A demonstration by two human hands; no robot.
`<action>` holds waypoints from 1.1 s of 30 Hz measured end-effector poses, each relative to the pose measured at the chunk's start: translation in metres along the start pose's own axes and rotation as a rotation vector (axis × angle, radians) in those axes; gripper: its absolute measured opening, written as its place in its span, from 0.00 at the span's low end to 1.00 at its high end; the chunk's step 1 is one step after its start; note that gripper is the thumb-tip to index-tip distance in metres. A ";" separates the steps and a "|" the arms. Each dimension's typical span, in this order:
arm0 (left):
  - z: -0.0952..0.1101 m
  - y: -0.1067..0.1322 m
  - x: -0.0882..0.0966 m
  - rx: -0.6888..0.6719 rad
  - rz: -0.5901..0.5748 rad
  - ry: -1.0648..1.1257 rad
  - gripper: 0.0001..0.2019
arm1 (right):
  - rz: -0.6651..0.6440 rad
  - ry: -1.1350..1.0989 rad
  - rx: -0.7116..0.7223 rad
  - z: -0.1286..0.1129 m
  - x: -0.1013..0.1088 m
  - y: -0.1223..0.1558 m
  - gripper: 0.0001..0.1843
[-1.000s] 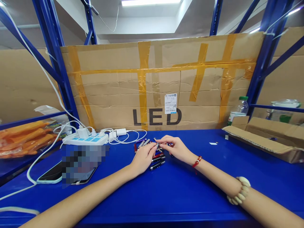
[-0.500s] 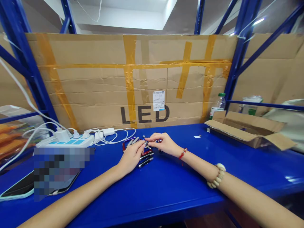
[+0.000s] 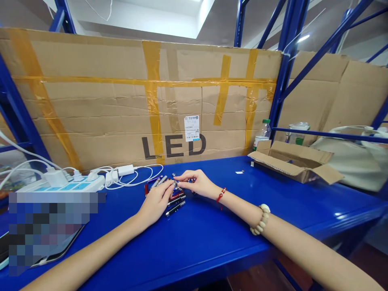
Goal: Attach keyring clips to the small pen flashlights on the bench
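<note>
My left hand is closed in a pinch on a small silvery piece, too small to name its kind. Coming from the right, my right hand has thumb and forefinger pinched at the same piece, so the fingertips of both hands nearly touch. Under and around the hands lie several slim pen-like metal tubes. A black tube lies nearest to me, with a dark red one behind it. Silver tubes lie beyond my left hand. The fingers partly hide the pile.
On the left of the blue table stand a white power strip with plugged-in chargers and cables, and a blurred-out area. An open cardboard box and a bottle stand at the right. A tall cardboard sheet closes off the back.
The view has turned to the right, so everything sits further left in the picture. Both hands stay pinched together at the small silvery piece over the tubes.
</note>
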State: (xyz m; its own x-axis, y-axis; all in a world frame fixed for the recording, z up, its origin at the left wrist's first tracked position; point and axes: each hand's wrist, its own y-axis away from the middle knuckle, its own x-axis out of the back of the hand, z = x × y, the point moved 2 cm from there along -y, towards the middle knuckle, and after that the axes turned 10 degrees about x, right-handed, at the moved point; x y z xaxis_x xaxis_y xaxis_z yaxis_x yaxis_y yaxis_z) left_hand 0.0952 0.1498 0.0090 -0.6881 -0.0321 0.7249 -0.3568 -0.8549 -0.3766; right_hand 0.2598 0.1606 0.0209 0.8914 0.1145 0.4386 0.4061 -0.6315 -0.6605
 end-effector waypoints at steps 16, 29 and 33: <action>0.001 0.001 -0.002 -0.037 0.018 0.068 0.14 | -0.030 -0.026 -0.088 0.002 -0.001 0.004 0.19; -0.001 0.002 -0.001 -0.053 0.045 0.049 0.14 | -0.016 -0.129 -0.248 0.002 -0.008 0.005 0.26; 0.000 0.002 0.000 -0.043 0.037 0.053 0.14 | 0.004 -0.163 -0.283 0.002 -0.009 0.004 0.26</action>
State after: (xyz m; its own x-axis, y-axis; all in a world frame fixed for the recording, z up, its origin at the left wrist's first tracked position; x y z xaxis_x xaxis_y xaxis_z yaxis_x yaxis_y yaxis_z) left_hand 0.0944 0.1483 0.0083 -0.7337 -0.0350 0.6786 -0.3565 -0.8304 -0.4282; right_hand 0.2539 0.1584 0.0132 0.9226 0.2186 0.3179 0.3509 -0.8179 -0.4561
